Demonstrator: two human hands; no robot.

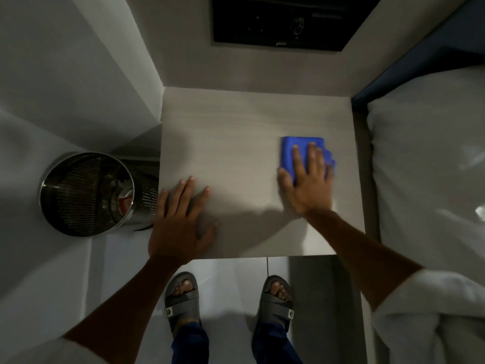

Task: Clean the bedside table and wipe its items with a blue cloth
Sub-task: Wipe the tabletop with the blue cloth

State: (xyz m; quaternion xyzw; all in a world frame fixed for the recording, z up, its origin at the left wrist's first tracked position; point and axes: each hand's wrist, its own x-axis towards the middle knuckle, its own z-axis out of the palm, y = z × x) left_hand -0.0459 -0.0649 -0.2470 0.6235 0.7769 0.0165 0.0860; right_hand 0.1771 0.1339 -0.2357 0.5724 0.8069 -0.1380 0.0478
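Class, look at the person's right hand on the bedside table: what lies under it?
A folded blue cloth lies under the right hand, pressed flat on the bedside table. Its far edge and right folds show; the part beneath palm and fingers is covered.

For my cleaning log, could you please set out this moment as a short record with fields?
surface: bedside table, nothing on it but the cloth and hands
cloth: blue cloth, folded, flat on the table's right side
right hand: right hand pressed flat on the cloth
left hand: left hand flat on the table's left front, holding nothing
beside table: metal bin on the left, bed on the right
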